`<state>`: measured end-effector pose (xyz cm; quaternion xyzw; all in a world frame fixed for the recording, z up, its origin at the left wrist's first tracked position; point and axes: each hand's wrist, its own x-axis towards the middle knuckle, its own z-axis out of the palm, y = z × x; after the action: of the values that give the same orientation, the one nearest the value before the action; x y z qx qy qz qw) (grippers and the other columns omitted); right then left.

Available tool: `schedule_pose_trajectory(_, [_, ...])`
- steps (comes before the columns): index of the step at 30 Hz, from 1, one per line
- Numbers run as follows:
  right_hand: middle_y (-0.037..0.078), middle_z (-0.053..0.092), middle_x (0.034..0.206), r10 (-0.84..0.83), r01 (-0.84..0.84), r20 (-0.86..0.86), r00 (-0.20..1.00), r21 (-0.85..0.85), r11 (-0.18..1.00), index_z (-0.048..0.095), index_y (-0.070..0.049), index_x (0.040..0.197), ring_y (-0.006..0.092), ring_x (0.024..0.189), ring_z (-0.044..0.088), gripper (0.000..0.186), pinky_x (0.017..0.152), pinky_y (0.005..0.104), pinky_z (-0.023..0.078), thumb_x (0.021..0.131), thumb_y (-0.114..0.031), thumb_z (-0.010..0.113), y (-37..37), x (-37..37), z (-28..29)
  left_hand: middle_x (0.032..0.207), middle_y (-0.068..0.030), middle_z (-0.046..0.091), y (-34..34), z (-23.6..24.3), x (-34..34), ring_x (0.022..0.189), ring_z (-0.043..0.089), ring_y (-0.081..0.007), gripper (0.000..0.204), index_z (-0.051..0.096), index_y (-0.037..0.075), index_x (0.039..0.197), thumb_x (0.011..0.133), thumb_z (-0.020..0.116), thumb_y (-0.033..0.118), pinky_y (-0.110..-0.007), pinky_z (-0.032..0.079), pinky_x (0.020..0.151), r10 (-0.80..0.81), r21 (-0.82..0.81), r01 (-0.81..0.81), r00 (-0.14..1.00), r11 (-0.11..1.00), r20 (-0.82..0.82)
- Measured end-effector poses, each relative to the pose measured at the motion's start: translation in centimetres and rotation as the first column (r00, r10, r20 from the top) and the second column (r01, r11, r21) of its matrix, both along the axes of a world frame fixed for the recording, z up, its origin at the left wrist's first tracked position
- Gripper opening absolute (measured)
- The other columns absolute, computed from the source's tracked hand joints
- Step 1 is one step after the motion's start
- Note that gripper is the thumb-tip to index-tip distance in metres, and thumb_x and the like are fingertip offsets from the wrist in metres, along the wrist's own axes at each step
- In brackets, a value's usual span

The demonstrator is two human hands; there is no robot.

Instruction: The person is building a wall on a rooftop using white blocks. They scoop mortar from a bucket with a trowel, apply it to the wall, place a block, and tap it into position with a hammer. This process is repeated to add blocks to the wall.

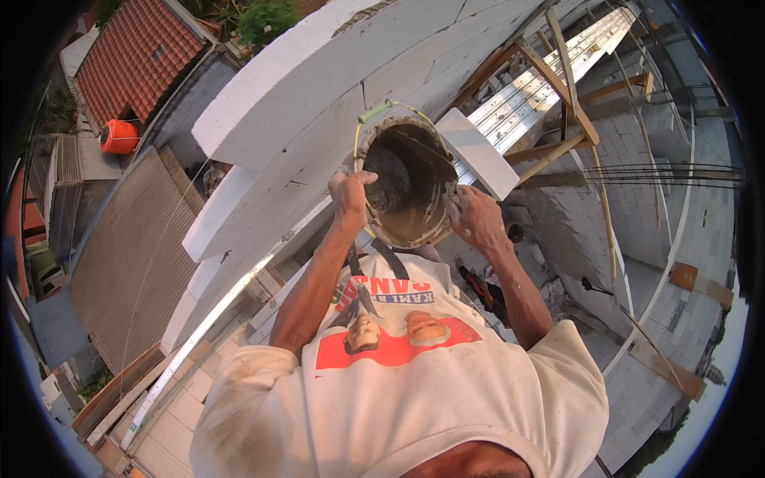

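A mortar-crusted bucket (410, 183) is tilted so I look into its mouth, with grey wet mortar and murky liquid inside. My left hand (349, 195) grips its left rim, thumb over the edge. My right hand (476, 219) is closed on the lower right rim. The wire handle with a green grip (374, 111) arches over the bucket's top. A pale rectangular block (476, 151) lies just right of the bucket, beside a pale block wall (287, 127).
Timber braces (586, 119) and long ribbed metal strips (558, 64) are at upper right, with horizontal rebar (669, 174) below. A block-walled level with rubble (542, 263) lies beneath. Left, past the wall's edge, are tiled roofs (135, 60), corrugated roofing (131, 263) and an orange tank (119, 137).
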<state>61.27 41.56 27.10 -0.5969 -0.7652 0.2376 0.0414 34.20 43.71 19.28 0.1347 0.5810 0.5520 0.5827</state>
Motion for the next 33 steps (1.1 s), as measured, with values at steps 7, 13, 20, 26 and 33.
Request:
schedule_pose_trajectory(7, [0.026, 0.071, 0.111, 0.187, -0.143, 0.411, 0.892, -0.137, 0.98, 0.065, 0.008, 0.118, 0.0384, 0.092, 0.076, 0.029, 0.077, 0.0478, 0.063, 0.094, -0.007, 0.061, -1.2, -4.0, -9.8, 0.069, 0.0044, 0.043, 2.3, 1.3, 1.0, 0.063, 0.04, -0.0091, 0.034, 0.043, 0.011, 0.07, 0.068, 0.074, -0.001, -0.029, 0.037, 0.057, -0.073, 0.143, 0.119, 0.954, 0.983, -0.292])
schedule_pose_trajectory(13, [0.015, 0.073, 0.086, 0.441, -0.43, 0.016, 0.897, -0.193, 0.882, 0.069, 0.001, 0.101, 0.0254, 0.078, 0.074, 0.019, 0.065, 0.0427, 0.059, 0.089, -0.013, 0.071, -2.2, -1.7, -8.8, 0.071, 0.0036, 0.047, 4.2, 1.8, 1.8, 0.064, 0.044, -0.0092, 0.031, 0.046, 0.011, 0.071, 0.07, 0.072, -0.006, -0.03, 0.041, 0.059, -0.004, 0.214, 0.059, 0.968, 0.975, -0.25])
schedule_pose_trajectory(20, [-0.002, 0.054, 0.062, -0.515, -0.176, -0.498, 0.698, -0.816, 0.55, 0.065, -0.005, 0.085, 0.007, 0.046, 0.045, 0.026, 0.04, 0.027, 0.034, 0.094, -0.026, 0.076, -1.4, 0.0, -5.2, 0.099, -0.0044, 0.063, 4.2, 0.9, 0.2, 0.093, 0.061, -0.0174, 0.026, 0.064, 0.001, 0.104, 0.08, 0.072, -0.006, -0.033, 0.05, 0.089, 0.066, 0.137, -0.057, 0.996, 0.989, -0.058])
schedule_pose_trajectory(26, [-0.003, 0.054, 0.066, -0.55, -0.212, -0.646, 0.529, -0.728, 0.652, 0.067, -0.005, 0.094, 0.0052, 0.049, 0.044, 0.023, 0.042, 0.0243, 0.032, 0.096, -0.027, 0.07, 3.2, 0.9, 1.5, 0.097, -0.0094, 0.063, 3.0, 2.3, -0.6, 0.084, 0.066, -0.0227, 0.019, 0.061, 0.001, 0.097, 0.082, 0.071, -0.003, -0.038, 0.057, 0.08, 0.287, -0.065, -0.28, 0.929, 0.958, 0.234])
schedule_pose_trajectory(33, [0.015, 0.066, 0.096, 0.39, -0.299, -0.117, 0.913, 0.457, 0.837, 0.065, 0.006, 0.119, 0.0244, 0.082, 0.07, 0.033, 0.07, 0.0342, 0.057, 0.095, -0.016, 0.067, 14.8, -3.4, 15.9, 0.106, -0.0132, 0.06, 1.6, 2.5, -0.1, 0.095, 0.062, -0.0265, 0.031, 0.058, 0.0, 0.107, 0.08, 0.074, 0.002, -0.049, 0.055, 0.089, 0.213, -0.167, -0.188, 0.966, 0.968, 0.148])
